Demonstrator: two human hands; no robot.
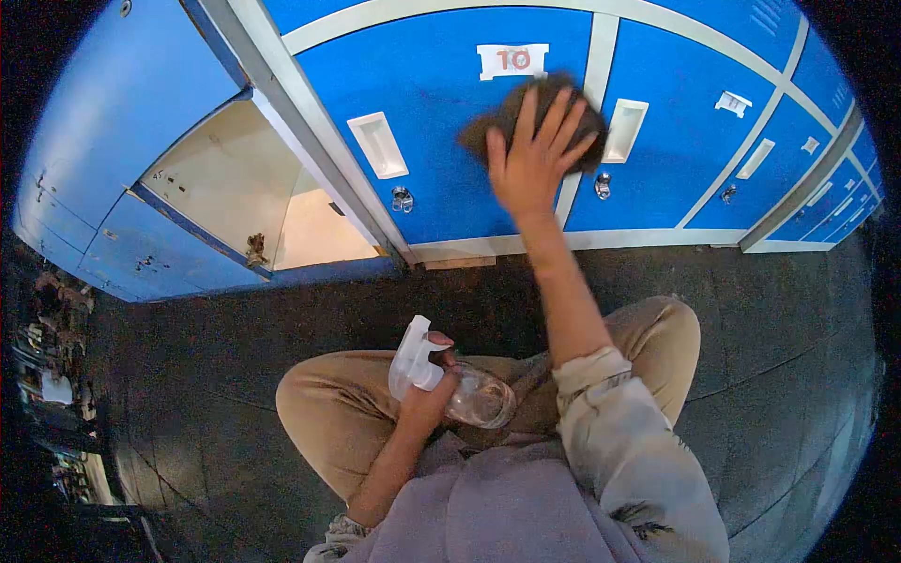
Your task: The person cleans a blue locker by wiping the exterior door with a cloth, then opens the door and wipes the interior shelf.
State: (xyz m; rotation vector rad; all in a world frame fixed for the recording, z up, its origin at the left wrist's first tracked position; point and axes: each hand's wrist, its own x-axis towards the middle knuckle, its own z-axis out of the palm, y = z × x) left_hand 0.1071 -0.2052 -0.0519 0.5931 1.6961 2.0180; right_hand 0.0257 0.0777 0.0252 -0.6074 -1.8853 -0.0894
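My right hand [537, 159] presses a dark brown cloth [587, 131] against a blue locker door [436, 98], its fingers spread over the cloth. The cloth lies below a white label [512, 61] with a red 10 and reaches toward the door's right edge. My left hand [432, 389] is wrapped round the neck of a clear spray bottle [481, 399] with a white spray head, held above my lap. Part of the left fingers is hidden behind the spray head.
At the left, an older blue locker [122, 103] has an open compartment [230, 155]. More blue lockers [690, 141] run to the right. My crossed legs [328, 403] rest on the dark floor [216, 375]. Assorted objects [56, 375] lie at the far left.
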